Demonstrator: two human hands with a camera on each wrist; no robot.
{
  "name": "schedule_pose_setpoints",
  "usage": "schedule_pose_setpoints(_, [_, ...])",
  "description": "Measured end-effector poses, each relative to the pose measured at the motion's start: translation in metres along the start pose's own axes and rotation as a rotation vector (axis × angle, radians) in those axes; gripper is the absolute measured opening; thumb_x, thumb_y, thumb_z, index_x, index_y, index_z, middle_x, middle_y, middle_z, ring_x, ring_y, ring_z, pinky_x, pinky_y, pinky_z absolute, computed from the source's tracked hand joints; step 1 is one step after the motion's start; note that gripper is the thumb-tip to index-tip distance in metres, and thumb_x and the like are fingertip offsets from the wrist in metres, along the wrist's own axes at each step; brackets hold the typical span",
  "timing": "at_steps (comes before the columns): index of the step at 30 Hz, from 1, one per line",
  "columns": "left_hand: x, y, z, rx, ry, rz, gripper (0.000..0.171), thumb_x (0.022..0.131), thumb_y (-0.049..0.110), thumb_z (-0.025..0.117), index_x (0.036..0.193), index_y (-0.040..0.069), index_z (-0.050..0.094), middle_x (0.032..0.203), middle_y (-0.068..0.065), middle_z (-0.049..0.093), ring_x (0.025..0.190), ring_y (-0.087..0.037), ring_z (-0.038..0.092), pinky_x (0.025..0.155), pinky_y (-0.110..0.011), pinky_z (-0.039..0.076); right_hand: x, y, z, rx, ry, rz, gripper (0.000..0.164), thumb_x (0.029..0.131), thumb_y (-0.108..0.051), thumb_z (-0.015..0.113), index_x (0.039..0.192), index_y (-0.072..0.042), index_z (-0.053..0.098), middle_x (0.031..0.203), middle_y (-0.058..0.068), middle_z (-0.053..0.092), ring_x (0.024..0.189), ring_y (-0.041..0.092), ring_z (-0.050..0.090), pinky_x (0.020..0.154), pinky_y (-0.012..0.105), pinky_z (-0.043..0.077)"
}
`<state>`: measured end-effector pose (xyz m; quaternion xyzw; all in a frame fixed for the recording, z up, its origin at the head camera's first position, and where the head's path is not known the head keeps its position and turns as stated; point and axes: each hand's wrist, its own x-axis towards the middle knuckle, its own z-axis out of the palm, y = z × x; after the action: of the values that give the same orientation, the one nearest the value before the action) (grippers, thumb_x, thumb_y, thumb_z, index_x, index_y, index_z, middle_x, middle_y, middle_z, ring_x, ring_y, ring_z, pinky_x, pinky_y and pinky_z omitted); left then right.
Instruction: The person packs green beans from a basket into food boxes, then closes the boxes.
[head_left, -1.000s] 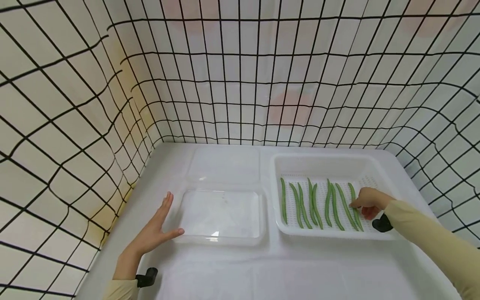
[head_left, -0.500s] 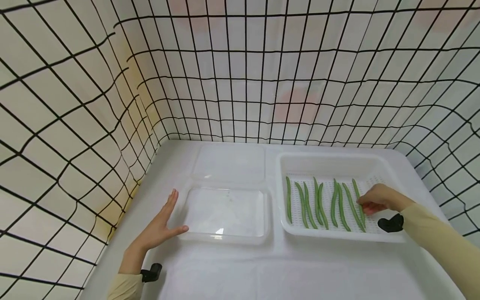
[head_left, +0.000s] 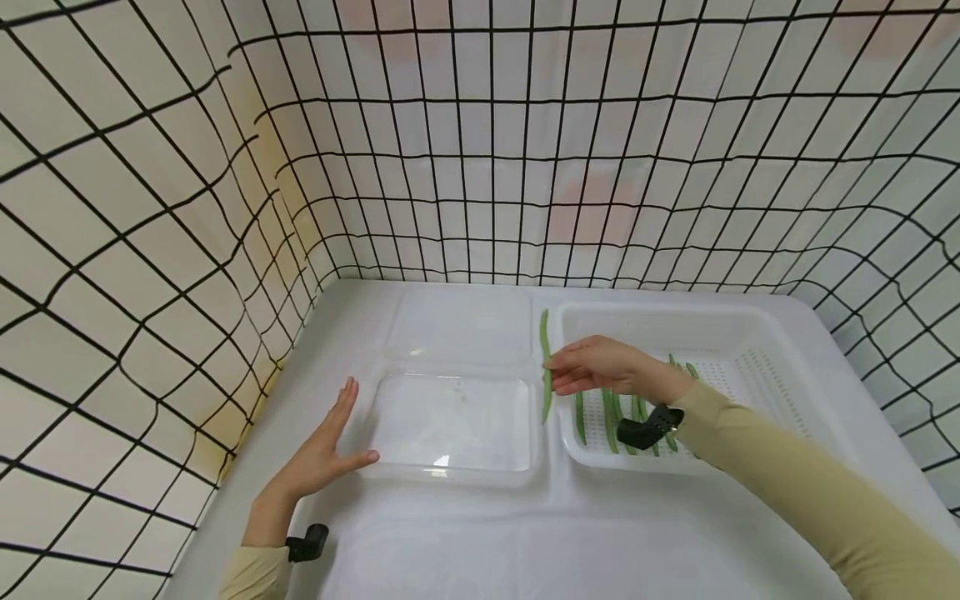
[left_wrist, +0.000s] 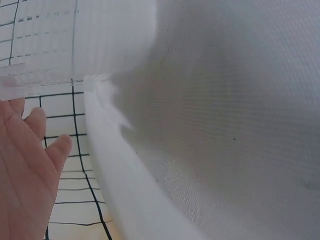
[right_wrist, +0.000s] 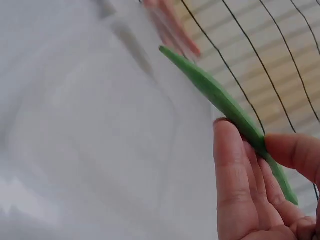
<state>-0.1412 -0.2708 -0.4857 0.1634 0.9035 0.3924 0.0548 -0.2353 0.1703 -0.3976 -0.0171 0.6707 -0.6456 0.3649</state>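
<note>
My right hand [head_left: 600,367] pinches one green bean [head_left: 546,333] by its middle, above the gap between the two containers. In the right wrist view the same green bean [right_wrist: 215,92] lies between thumb and fingertips. My left hand [head_left: 311,462] is at the left side of a clear plastic container [head_left: 450,425], fingers straight and thumb spread by its near left corner. The left wrist view shows part of that hand [left_wrist: 30,170] beside the container's wall. More green beans [head_left: 580,417] lie in a white perforated basket [head_left: 720,321], partly hidden by my right hand and forearm.
A flat clear lid-like sheet [head_left: 457,325] lies behind the clear container. Black wire mesh [head_left: 480,158] surrounds the white-covered table [head_left: 450,542] at the back and sides. Each wrist wears a black camera.
My right hand has lifted the rightmost green bean out of the basket and carried it left, to the basket's left rim. The left hand stays in place at the container.
</note>
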Motion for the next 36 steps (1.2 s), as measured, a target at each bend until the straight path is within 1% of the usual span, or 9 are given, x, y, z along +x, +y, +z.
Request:
schedule_pose_setpoints(3, [0.001,-0.001,0.000,0.003,0.002,0.003,0.107,0.081,0.036,0.075,0.153,0.029,-0.004,0.158,-0.003,-0.007,0.140,-0.040,-0.002,0.102,-0.068,0.009,0.024,-0.004,0.048,0.027,-0.068,-0.012,0.020,0.094,-0.004,0.057,0.106,0.011,0.061,0.086,0.014,0.067,0.077,0.021,0.067,0.078,0.036,0.053])
schedule_pose_setpoints(6, [0.001,-0.002,0.001,-0.002,0.001,0.004,0.106,0.082,0.036,0.075,0.153,0.029,-0.004,0.158,-0.002,-0.007,0.141,-0.039,-0.002,0.101,-0.069,0.009,0.049,-0.001,0.088,0.050,-0.107,0.010,0.014,0.092,-0.001,0.059,0.099,0.010,0.062,0.085,0.015,0.068,0.075,0.022,0.068,0.077,0.036,0.053])
schedule_pose_setpoints(8, [0.001,-0.004,0.002,-0.002,-0.001,0.004,0.106,0.082,0.036,0.074,0.153,0.029,-0.004,0.158,-0.002,-0.008,0.141,-0.037,-0.003,0.101,-0.069,0.010,0.063,0.003,0.108,0.044,-0.113,0.038,0.011,0.091,-0.001,0.060,0.095,0.008,0.064,0.082,0.016,0.068,0.072,0.022,0.068,0.075,0.035,0.054])
schedule_pose_setpoints(12, [0.001,-0.005,0.003,-0.009,0.000,0.002,0.106,0.082,0.034,0.075,0.153,0.029,-0.004,0.158,-0.002,-0.008,0.141,-0.035,-0.004,0.102,-0.068,0.010,0.089,0.009,0.140,0.030,-0.089,0.098,0.008,0.089,0.001,0.062,0.090,0.008,0.065,0.078,0.017,0.067,0.066,0.021,0.067,0.071,0.033,0.055])
schedule_pose_setpoints(17, [0.000,-0.003,0.002,-0.019,0.003,0.000,0.106,0.082,0.035,0.075,0.153,0.029,-0.003,0.158,-0.002,-0.007,0.141,-0.035,-0.004,0.102,-0.067,0.011,0.108,0.014,0.163,0.001,-0.032,0.121,0.007,0.087,0.003,0.063,0.089,0.009,0.065,0.076,0.018,0.066,0.061,0.019,0.066,0.068,0.033,0.055])
schedule_pose_setpoints(21, [0.000,-0.002,0.001,-0.026,0.006,0.012,0.106,0.081,0.035,0.076,0.153,0.029,-0.002,0.158,-0.003,-0.006,0.141,-0.035,-0.003,0.102,-0.068,0.012,0.116,0.018,0.172,-0.024,0.003,0.117,0.010,0.087,0.004,0.062,0.091,0.013,0.065,0.078,0.019,0.066,0.062,0.020,0.066,0.067,0.033,0.055])
schedule_pose_setpoints(26, [0.004,-0.002,0.003,-0.022,0.005,0.023,0.106,0.081,0.032,0.076,0.153,0.028,-0.002,0.158,-0.002,-0.006,0.142,-0.034,-0.004,0.103,-0.067,0.012,0.114,0.022,0.169,-0.056,0.026,0.116,0.020,0.088,0.004,0.060,0.103,0.017,0.062,0.083,0.021,0.067,0.069,0.024,0.068,0.069,0.034,0.055])
schedule_pose_setpoints(31, [0.004,-0.002,0.002,-0.013,-0.001,0.007,0.107,0.082,0.028,0.076,0.153,0.029,-0.004,0.158,0.000,-0.008,0.142,-0.033,-0.004,0.102,-0.067,0.012,0.102,0.016,0.150,-0.037,-0.009,0.104,0.033,0.090,-0.004,0.062,0.115,0.016,0.057,0.093,0.023,0.067,0.076,0.027,0.069,0.073,0.036,0.055])
schedule_pose_setpoints(36, [0.002,-0.002,0.002,-0.027,-0.005,0.009,0.107,0.082,0.027,0.076,0.153,0.028,-0.004,0.158,0.000,-0.008,0.142,-0.033,-0.004,0.101,-0.068,0.011,0.084,0.002,0.117,0.009,-0.056,0.101,0.040,0.092,-0.020,0.064,0.119,0.009,0.058,0.104,0.020,0.067,0.087,0.027,0.068,0.076,0.036,0.054])
